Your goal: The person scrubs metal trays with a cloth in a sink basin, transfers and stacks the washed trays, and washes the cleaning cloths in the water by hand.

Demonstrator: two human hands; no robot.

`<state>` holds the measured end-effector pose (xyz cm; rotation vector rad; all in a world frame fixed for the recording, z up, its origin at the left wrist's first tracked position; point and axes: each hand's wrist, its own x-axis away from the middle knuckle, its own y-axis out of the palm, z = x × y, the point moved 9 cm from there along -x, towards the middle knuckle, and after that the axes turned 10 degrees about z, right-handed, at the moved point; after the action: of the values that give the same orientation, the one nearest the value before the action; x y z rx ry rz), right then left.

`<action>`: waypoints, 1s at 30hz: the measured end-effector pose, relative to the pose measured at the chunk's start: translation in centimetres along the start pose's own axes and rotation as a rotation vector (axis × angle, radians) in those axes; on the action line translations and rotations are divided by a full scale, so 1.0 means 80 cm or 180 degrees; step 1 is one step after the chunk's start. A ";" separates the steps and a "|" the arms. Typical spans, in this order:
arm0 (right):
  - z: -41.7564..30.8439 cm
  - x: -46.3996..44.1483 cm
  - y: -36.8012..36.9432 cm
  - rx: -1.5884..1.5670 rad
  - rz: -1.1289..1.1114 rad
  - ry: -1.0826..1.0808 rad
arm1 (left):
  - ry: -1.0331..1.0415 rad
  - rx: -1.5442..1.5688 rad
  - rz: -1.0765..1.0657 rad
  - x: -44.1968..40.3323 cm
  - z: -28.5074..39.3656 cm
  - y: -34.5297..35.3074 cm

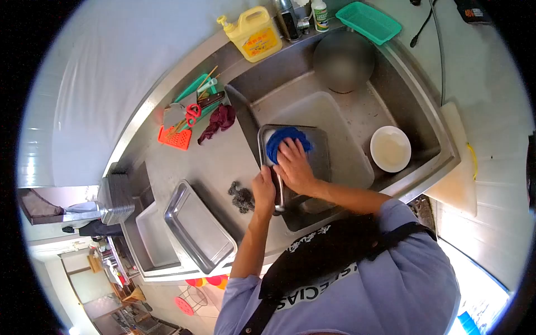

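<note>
My right hand [296, 167] presses a bunched blue cloth [286, 135] onto the inside of a rectangular metal tray [319, 159], fingers closed over it. White suds show beside the cloth. The tray is held over the left part of the sink [385, 106]. At its near-left edge, my left hand [263, 188] is wrapped round the rim. A dark steel-wool scrubber [241, 197] lies on the counter just left of that hand. Farther left, another shiny metal tray [201, 226] rests on the counter.
In the sink are a white bowl [390, 149], a round dark pan [343, 61] and a translucent tub [352, 139]. Behind stand a yellow pump jug [254, 36] and a green basket [368, 22]. Red scissors [193, 114] and a maroon cloth [219, 121] lie at left, near stacked trays [116, 198].
</note>
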<state>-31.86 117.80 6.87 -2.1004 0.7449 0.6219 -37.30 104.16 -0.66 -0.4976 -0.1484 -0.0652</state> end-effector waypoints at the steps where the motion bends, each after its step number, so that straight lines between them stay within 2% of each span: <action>1: 0.004 -0.010 -0.002 -0.0109 0.0116 -0.0092 | 0.0099 0.0011 0.0085 0.009 0.007 -0.005; 2: 0.010 -0.020 -0.005 -0.0221 0.0217 -0.0192 | 0.0083 0.0119 0.0088 0.019 0.011 -0.009; 4: 0.019 -0.039 -0.017 -0.0315 0.0578 -0.0264 | 0.0277 -0.0283 0.0095 0.033 0.024 -0.020; 5: 0.036 -0.047 -0.011 -0.0408 0.0393 0.0099 | 0.0367 -0.0480 0.0100 0.039 0.031 -0.025; 7: 0.075 -0.050 -0.002 -0.0567 0.0017 0.0852 | 0.0198 -0.0246 0.0125 0.056 0.038 -0.037; 9: 0.113 -0.046 -0.006 -0.0581 0.0304 0.0878 | 0.0007 0.0149 0.0106 0.064 0.034 -0.052; 10: 0.134 -0.040 -0.008 -0.0610 0.0376 0.0948 | 0.0132 0.0441 0.0178 0.064 0.033 -0.060; 13: 0.189 -0.022 -0.007 -0.0520 0.0426 0.1285 | 0.0427 0.0313 0.0244 0.071 0.038 -0.084; 14: 0.204 -0.017 -0.005 -0.0457 0.0423 0.1430 | 0.0272 0.0552 0.0206 0.072 0.026 -0.084; 17: 0.240 -0.009 0.009 -0.0282 0.0430 0.1529 | 0.0267 0.0257 0.0255 0.085 0.039 -0.090; 20: 0.299 0.016 0.021 0.0034 0.0218 0.2724 | 0.0362 0.0155 0.0316 0.093 0.040 -0.097; 23: 0.381 0.092 0.069 -0.0229 0.0007 0.2943 | 0.0416 0.0491 0.0348 0.102 0.048 -0.108; 24: 0.375 0.111 0.071 0.0172 -0.0594 0.2994 | 0.0615 0.0130 0.0542 0.105 0.060 -0.115; 25: 0.363 0.143 0.069 0.0583 -0.1191 0.3023 | 0.0680 0.0195 0.0558 0.104 0.052 -0.117; 27: 0.360 0.210 0.102 0.0939 -0.2449 0.1849 | 0.0794 0.0306 0.0587 0.104 0.024 -0.125; 28: 0.352 0.229 0.106 0.0845 -0.2737 0.1785 | 0.0972 0.0149 0.0684 0.109 0.038 -0.129; 29: 0.357 0.238 0.108 0.0569 -0.2749 0.2123 | 0.0973 0.0223 0.0694 0.111 0.042 -0.131; 30: 0.363 0.241 0.101 0.0165 -0.2506 0.2755 | 0.0973 0.0296 0.0697 0.113 0.044 -0.133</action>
<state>-28.85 131.77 -25.97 -2.3393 0.2807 -0.7624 -29.87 96.28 8.85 -0.4032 0.2016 0.0798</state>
